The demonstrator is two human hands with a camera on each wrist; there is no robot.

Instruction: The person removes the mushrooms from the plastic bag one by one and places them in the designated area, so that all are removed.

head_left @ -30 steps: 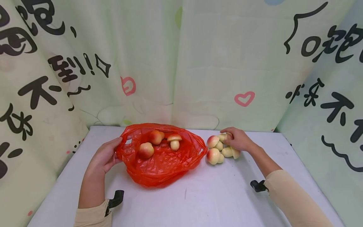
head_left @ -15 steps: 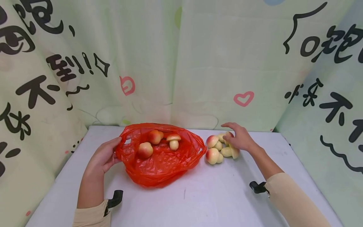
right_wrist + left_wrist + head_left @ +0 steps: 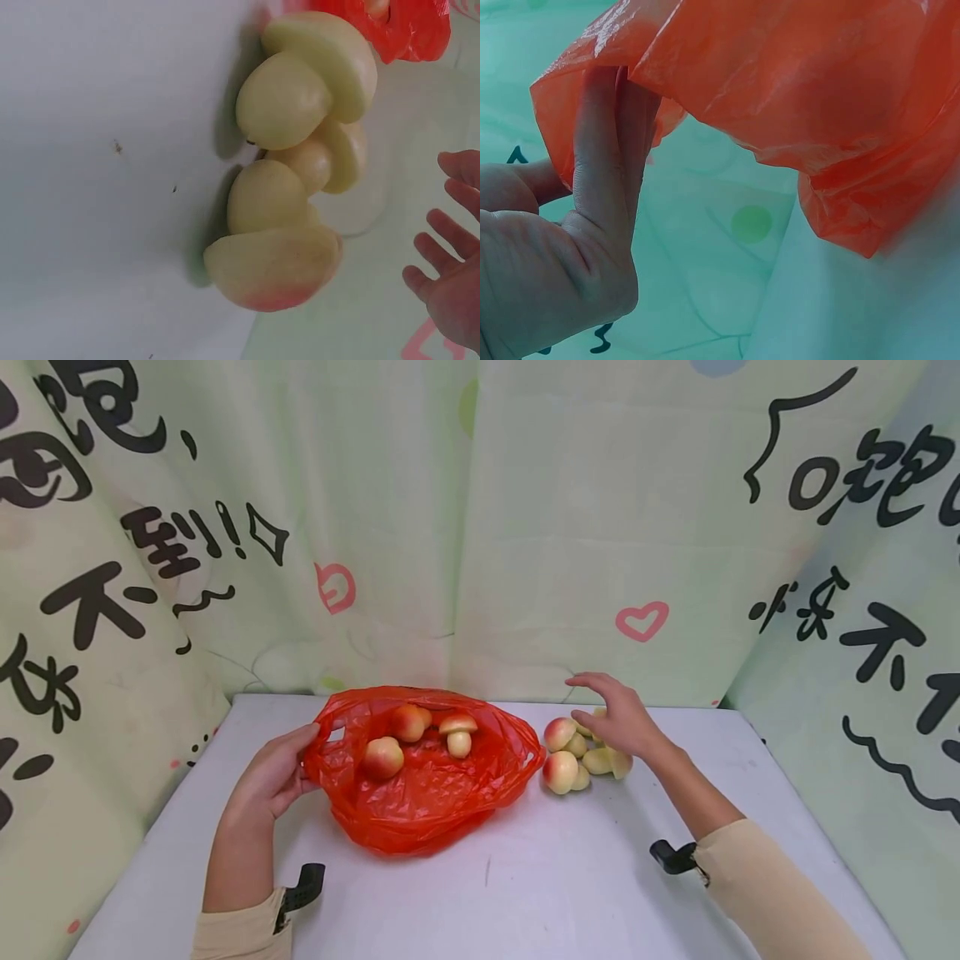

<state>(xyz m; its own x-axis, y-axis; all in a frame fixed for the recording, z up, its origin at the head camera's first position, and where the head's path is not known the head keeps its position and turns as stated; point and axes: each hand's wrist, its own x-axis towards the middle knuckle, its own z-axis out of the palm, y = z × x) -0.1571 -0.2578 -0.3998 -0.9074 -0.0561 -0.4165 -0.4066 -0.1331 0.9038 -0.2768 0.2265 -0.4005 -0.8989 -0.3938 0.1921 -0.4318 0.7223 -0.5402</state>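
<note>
While the left hand grips the left edge of a crinkled red plastic bag containing three red-capped mushrooms, the right hand hangs wide-spread above cream-and-red mushrooms beside the bag. White tabletop extends in front.

A white table bears a red bag and mushrooms.

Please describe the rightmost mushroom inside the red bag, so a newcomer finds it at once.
On the white table, find the red bag at the left hand. Inside, choose the rightmost mushroom of three in the head view. Its pale stem shows below a reddish cap, while the other two show mostly round caps.
</note>
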